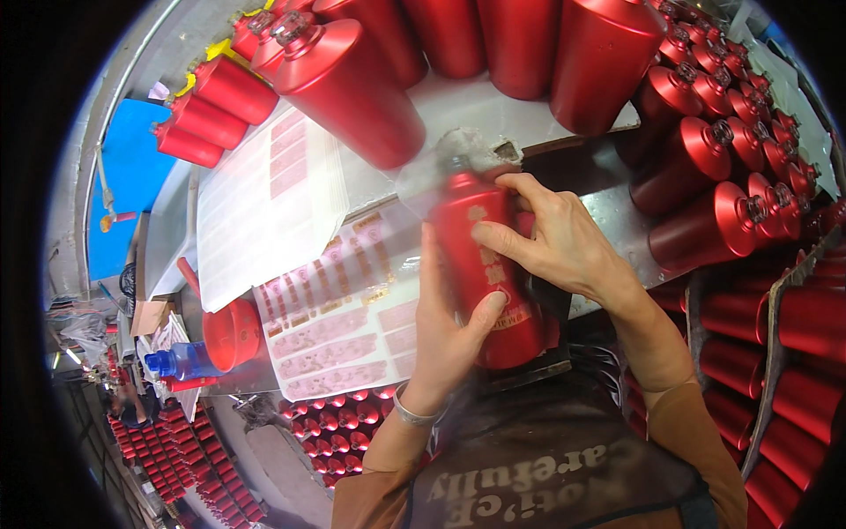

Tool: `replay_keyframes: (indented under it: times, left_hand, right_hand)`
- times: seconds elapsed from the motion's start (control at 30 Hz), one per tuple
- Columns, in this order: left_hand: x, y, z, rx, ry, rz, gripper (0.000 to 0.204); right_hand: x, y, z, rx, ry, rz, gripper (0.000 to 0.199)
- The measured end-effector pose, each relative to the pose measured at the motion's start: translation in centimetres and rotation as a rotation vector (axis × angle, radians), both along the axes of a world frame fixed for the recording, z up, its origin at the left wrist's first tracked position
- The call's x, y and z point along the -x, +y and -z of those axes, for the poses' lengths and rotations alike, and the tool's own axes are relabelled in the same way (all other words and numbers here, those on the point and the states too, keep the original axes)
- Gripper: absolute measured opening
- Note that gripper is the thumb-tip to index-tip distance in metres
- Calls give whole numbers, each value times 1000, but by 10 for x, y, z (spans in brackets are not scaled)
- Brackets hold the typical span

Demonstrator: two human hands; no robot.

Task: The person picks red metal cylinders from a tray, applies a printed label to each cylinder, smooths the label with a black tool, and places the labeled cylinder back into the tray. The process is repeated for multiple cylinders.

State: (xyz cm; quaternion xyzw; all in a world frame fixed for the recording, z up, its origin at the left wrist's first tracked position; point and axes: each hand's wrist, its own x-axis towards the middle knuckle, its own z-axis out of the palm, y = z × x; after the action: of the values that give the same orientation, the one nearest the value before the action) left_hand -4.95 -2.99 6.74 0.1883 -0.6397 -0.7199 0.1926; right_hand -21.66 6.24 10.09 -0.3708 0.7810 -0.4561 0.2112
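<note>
Between my two hands is a red bottle point(470, 234) with a narrow neck and gold lettering on its front, tilted and slightly blurred. My left hand point(448, 322) holds it along the lower left side, thumb across the front near a round emblem. From the right, my right hand point(560, 236) grips the upper body, its thumb on the lettering and its fingers partly hidden behind. Left of the bottle lies a decal sheet point(330, 353) with pink and gold printed strips. A crumpled whitish cloth point(471, 150) sits by the bottle's neck.
Large red bottles point(357, 93) stand along the far side of the white table point(538, 132). More bottles crowd the right, some on racks point(767, 353). At the left are a stack of printed sheets point(264, 220), a red dipper point(233, 335) and a blue plastic bottle point(181, 360).
</note>
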Motion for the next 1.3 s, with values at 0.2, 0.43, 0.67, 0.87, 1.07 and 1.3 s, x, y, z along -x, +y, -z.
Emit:
replay_keyframes:
  times: [0.2,0.43,0.67,0.87,1.07,1.3]
  left_hand:
    - [2,1,1,62,-2,-28,97]
    - [2,1,4,100,-21,-36,97]
    - [3,2,6,128,-21,-49,97]
    - [1,1,-1,-92,17,-43,96]
    - [-4,3,-9,-101,-50,-15,97]
    - [-5,2,-10,-67,-123,0,107]
  right_hand:
    - [1,-1,3,-52,3,13,68]
    - [2,0,6,19,35,10,67]
    - [4,1,6,-12,-6,-15,70]
    - [16,14,32,84,-179,-25,57]
    - [25,49,88,505,-1054,397,54]
    - [7,65,112,634,-1179,383,35]
